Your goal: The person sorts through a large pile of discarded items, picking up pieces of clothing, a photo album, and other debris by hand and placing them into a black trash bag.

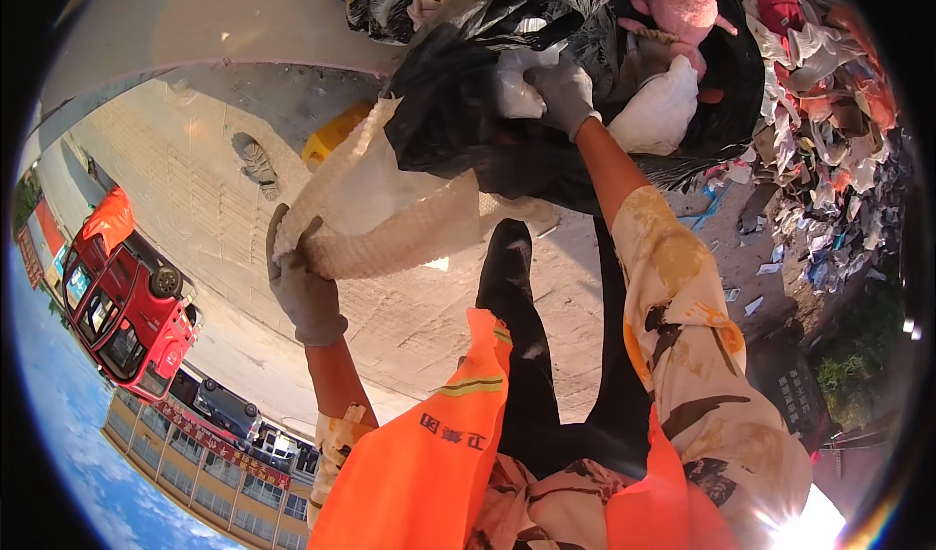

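My left hand (308, 287), in a grey work glove, grips the edge of a pale, translucent plastic bag (395, 246) with a bubbly texture. The bag's mouth is spread towards a large black plastic bag (450, 111). Over the black bag's opening, my right hand (564, 95), gloved too, is closed on a crumpled white plastic piece (518, 85). A pink plush toy (684, 12) and a white, soft-looking bundle (658, 111) lie in the black bag, right of that hand. The fingertips of my right hand are partly hidden.
A heap of mixed waste (826, 104) rises at the right. On the paved ground at left lie a shoe (256, 166) and a yellow container (333, 137). A red vehicle (128, 309) stands farther left, near a building (212, 469). My black-clad legs (519, 360) are below the bags.
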A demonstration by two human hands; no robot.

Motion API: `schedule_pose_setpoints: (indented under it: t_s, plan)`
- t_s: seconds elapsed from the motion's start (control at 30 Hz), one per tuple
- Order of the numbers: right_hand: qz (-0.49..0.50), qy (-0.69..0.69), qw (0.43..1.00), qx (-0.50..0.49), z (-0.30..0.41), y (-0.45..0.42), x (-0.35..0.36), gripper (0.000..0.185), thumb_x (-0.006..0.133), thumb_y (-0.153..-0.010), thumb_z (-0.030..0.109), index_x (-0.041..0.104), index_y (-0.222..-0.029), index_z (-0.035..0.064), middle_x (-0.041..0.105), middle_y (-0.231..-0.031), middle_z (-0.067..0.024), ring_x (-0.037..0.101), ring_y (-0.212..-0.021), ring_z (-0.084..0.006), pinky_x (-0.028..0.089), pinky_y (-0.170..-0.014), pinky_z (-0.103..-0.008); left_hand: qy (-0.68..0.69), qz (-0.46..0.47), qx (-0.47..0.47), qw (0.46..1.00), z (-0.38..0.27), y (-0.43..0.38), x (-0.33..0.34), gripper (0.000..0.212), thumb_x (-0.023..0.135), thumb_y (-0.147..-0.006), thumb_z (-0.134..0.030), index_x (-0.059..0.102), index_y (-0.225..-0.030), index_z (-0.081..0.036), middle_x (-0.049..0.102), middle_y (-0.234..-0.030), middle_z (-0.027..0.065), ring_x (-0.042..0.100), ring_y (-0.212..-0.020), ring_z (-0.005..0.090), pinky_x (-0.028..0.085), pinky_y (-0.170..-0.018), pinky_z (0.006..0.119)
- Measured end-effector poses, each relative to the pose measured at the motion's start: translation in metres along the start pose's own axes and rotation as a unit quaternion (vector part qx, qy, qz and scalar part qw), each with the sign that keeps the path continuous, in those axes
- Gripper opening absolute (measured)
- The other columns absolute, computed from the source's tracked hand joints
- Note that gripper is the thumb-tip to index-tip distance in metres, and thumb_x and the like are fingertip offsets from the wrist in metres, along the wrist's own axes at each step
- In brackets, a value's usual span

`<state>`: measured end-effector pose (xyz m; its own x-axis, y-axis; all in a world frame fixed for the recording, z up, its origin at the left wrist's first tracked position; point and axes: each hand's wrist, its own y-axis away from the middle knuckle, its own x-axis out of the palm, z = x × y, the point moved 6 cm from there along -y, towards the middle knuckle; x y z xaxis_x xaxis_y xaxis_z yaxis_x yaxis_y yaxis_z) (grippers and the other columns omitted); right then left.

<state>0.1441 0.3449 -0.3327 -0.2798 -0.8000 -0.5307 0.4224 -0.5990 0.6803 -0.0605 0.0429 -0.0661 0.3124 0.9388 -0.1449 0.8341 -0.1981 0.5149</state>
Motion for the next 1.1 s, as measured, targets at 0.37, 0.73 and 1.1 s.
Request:
schedule_pose_setpoints:
  t_s: [0.37, 0.73, 1.1]
  plan:
    - [-0.060, -0.118, 0.960, -0.247, -0.088, 0.147, -0.115, 0.017, 0.058, -0.079, 0.000, 0.067, -0.093, -0.0034, 0.069, -0.091, -0.0155, 0.067, -0.086, -0.0261, 0.052, -0.080, -0.0349, -0.302, -0.043, 0.123, 0.944, -0.035, 0.025, 0.055, 0.058, 0.056, -0.089, -0.016, 0.035, -0.139, 0.004, 0.040, -0.142, 0.0189, 0.045, -0.125, 0.0270, 0.037, -0.104, 0.034]
    - [-0.105, -0.233, 0.884, -0.392, -0.017, 0.184, -0.143, 0.008, 0.058, -0.078, 0.000, 0.063, -0.072, 0.0012, 0.068, -0.078, -0.0104, 0.067, -0.080, -0.0237, 0.051, -0.074, -0.0329, -0.129, 0.366, -0.045, 0.921, 0.032, 0.052, 0.229, 0.074, 0.063, -0.088, -0.024, 0.022, -0.145, 0.001, 0.031, -0.144, 0.0279, 0.038, -0.132, 0.0330, 0.038, -0.102, 0.033]
    - [-0.063, -0.325, 0.941, -0.071, -0.130, 0.143, -0.069, 0.013, 0.059, -0.080, 0.003, 0.068, -0.089, -0.0004, 0.069, -0.090, -0.0089, 0.065, -0.083, -0.0211, 0.050, -0.076, -0.0299, -0.031, 0.179, -0.202, 0.962, 0.139, -0.003, 0.235, 0.054, 0.060, -0.089, -0.031, 0.045, -0.132, -0.003, 0.054, -0.120, 0.0136, 0.054, -0.110, 0.0219, 0.045, -0.091, 0.034]
